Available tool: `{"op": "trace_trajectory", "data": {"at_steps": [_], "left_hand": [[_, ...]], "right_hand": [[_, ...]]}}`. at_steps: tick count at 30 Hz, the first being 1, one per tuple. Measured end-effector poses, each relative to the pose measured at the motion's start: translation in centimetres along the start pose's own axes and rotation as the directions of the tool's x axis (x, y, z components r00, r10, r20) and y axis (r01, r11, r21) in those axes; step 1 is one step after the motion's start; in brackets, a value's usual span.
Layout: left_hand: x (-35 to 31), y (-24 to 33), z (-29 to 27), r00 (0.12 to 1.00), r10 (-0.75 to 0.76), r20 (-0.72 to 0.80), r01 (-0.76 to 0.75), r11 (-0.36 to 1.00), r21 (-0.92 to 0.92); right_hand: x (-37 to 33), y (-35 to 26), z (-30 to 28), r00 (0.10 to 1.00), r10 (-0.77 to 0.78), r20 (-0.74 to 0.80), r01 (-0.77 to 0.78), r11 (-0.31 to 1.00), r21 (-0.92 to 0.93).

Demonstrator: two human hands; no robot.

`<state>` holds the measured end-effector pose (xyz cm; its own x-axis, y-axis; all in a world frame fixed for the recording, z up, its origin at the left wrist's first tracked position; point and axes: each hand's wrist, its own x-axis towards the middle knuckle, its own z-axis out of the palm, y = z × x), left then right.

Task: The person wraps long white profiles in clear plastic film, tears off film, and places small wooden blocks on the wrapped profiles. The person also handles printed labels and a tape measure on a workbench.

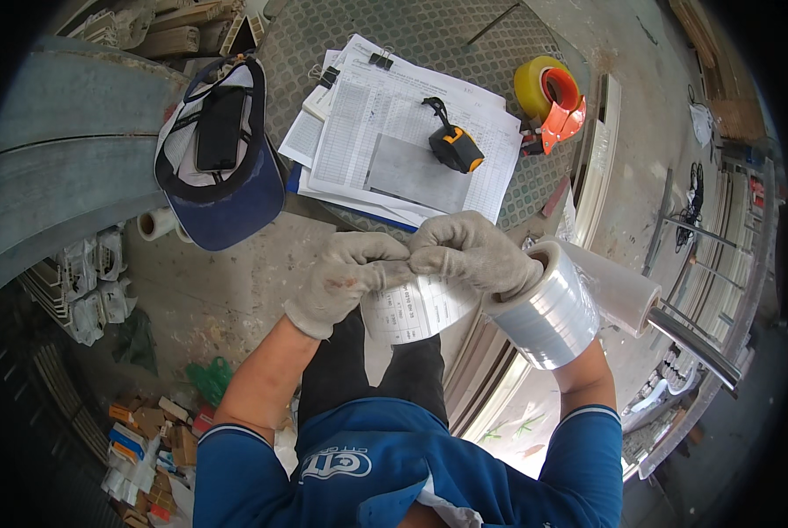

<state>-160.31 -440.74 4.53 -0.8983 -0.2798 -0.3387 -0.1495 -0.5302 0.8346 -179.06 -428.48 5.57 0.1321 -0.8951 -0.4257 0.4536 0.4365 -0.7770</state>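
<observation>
Gloves covered both hands, which met at the centre of the view. The left hand [348,280] and the right hand [469,255] pinched the top edge of a printed paper label [419,308] between thumbs and fingertips, the label hanging just below them. A roll of clear stretch film [552,312] sat around the right wrist, at four o'clock from the right hand. At twelve o'clock from the hands, a stack of printed sheets [394,132] lay on the surface [227,290], with a black-and-orange tape measure [454,145] resting on top. At one o'clock stood a yellow tape roll in an orange dispenser [552,97]. At ten o'clock a dark blue cap [227,202] lay upturned, holding a black phone [220,128].
</observation>
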Motion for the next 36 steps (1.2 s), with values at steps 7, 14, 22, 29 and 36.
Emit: {"op": "trace_trajectory", "data": {"at_steps": [7,14,22,29,36], "left_hand": [[-0.6,0.1,-0.1,0.991,0.003,-0.133,0.0,1.0,0.025],[-1.3,0.9,-3.4,0.993,-0.091,-0.069,0.089,0.996,-0.03],[-1.9,-0.7,-5.4,0.963,-0.056,-0.264,0.083,0.992,0.095],[-0.8,0.7,-6.7,0.903,0.423,-0.077,-0.282,0.717,0.637],[4.0,-0.3,-4.9,0.994,0.1,0.044,-0.066,0.233,0.97]], "right_hand": [[0.2,-0.2,0.9,0.993,-0.015,-0.117,0.016,1.0,0.007],[-0.5,-3.8,-1.5,0.979,0.141,-0.148,-0.2,0.812,-0.549],[2.0,-4.5,-2.9,0.969,-0.055,-0.24,-0.127,0.723,-0.679],[6.4,-4.8,-4.8,0.866,-0.372,-0.333,-0.118,0.496,-0.86],[12.5,-4.2,-3.6,0.842,-0.486,-0.234,-0.236,0.059,-0.97]]}}
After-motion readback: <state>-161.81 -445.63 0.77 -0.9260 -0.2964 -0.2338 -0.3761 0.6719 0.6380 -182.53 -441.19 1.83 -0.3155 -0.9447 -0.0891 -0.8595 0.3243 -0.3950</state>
